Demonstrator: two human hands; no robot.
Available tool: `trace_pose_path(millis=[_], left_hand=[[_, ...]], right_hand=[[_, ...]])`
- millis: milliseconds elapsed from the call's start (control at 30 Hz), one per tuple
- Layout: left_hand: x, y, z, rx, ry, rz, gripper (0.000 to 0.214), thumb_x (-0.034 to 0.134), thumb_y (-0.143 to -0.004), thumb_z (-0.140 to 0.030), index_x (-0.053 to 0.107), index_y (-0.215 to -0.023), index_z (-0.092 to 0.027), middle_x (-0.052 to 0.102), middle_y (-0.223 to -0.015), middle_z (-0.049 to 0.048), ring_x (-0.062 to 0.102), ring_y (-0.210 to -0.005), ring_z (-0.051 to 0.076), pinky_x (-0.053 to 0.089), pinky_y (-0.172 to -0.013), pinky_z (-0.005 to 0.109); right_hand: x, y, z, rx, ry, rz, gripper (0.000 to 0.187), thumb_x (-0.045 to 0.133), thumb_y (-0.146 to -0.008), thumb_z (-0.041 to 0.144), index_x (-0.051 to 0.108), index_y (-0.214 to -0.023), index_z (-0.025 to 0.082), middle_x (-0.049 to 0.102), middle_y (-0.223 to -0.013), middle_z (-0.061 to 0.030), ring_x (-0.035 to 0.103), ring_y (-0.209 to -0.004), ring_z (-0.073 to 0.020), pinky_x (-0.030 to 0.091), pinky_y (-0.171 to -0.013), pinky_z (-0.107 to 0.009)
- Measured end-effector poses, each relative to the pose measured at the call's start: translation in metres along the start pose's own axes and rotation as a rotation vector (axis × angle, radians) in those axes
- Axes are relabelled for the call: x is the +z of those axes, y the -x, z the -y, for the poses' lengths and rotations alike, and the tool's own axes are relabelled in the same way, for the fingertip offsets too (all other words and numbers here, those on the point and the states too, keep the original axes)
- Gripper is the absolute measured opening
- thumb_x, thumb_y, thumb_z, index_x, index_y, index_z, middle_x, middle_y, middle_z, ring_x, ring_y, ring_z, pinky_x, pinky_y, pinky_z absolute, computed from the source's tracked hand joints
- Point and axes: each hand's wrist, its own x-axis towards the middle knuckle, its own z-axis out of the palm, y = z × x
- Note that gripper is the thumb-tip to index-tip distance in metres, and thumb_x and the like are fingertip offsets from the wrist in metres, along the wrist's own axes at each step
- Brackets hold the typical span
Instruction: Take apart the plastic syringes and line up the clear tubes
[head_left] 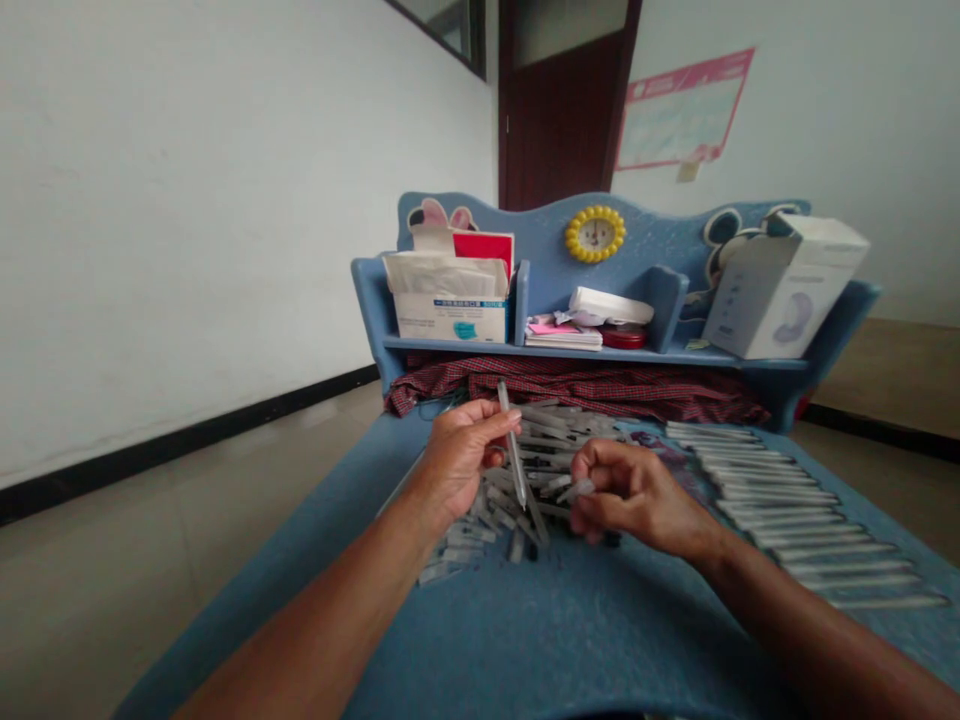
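Note:
My left hand (469, 450) pinches a clear pen (512, 445) between thumb and forefinger, its pointed tip toward me. Closed around a small translucent pen cap (576, 490) are the fingers of my right hand (626, 495), a little right of the pen tip. Beneath and behind both hands spreads a pile of clear pen parts (551, 425), barrels and caps mixed. Loose caps (457, 548) lie near my left wrist. To the right, several pens (780, 500) rest side by side in a row.
The blue desk (540, 630) has a raised shelf at its back. On it stand a mask box (450, 310), papers (562, 338), a red round tin (624, 337) and a white box (780, 290). A checked cloth (585, 385) lies along the shelf's foot. A yellow flower clock (595, 234) sits above.

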Motion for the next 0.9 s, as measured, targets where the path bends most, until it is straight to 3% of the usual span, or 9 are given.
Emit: trace_pose_path(millis=[133,400,733,900], left_hand=[[0.0,0.001,0.001,-0.034,0.086,0.017,0.024,0.076,-0.06,-0.024,0.06,-0.073,-0.012,0.061,-0.061,-0.0009,0.053,-0.049,0.007,0.038,-0.042,0.016],[0.001,0.005,0.001,-0.027,0.196,0.039,0.013,0.071,-0.067,-0.017,0.06,-0.073,-0.011,0.062,-0.064,0.0001,0.057,-0.052,0.007,0.045,-0.045,0.016],[0.001,0.004,0.001,-0.061,0.294,0.032,0.004,0.063,-0.075,-0.009,0.06,-0.072,-0.01,0.062,-0.065,0.0011,0.059,-0.051,0.007,0.048,-0.046,0.015],[0.003,0.004,-0.001,-0.072,0.351,-0.005,0.008,0.057,-0.079,-0.005,0.058,-0.072,-0.01,0.063,-0.065,0.002,0.059,-0.051,0.008,0.05,-0.048,0.017]], right_hand=[[0.01,-0.004,-0.007,-0.06,-0.284,0.009,0.028,0.069,-0.072,0.03,0.045,-0.082,0.018,0.069,-0.067,-0.0037,0.064,-0.05,-0.0145,0.048,-0.049,-0.025],[0.021,-0.004,-0.01,-0.095,-0.345,-0.019,0.026,0.069,-0.074,0.027,0.046,-0.083,0.017,0.071,-0.071,-0.0045,0.065,-0.051,-0.0148,0.049,-0.05,-0.025],[0.028,-0.003,-0.005,-0.097,-0.264,-0.167,0.029,0.069,-0.073,0.032,0.044,-0.081,0.019,0.069,-0.07,-0.0022,0.063,-0.051,-0.0141,0.05,-0.053,-0.027],[0.024,-0.003,-0.009,-0.165,0.072,-0.349,0.021,0.064,-0.076,0.034,0.05,-0.082,0.018,0.064,-0.068,-0.0009,0.06,-0.056,-0.0129,0.047,-0.052,-0.023]])
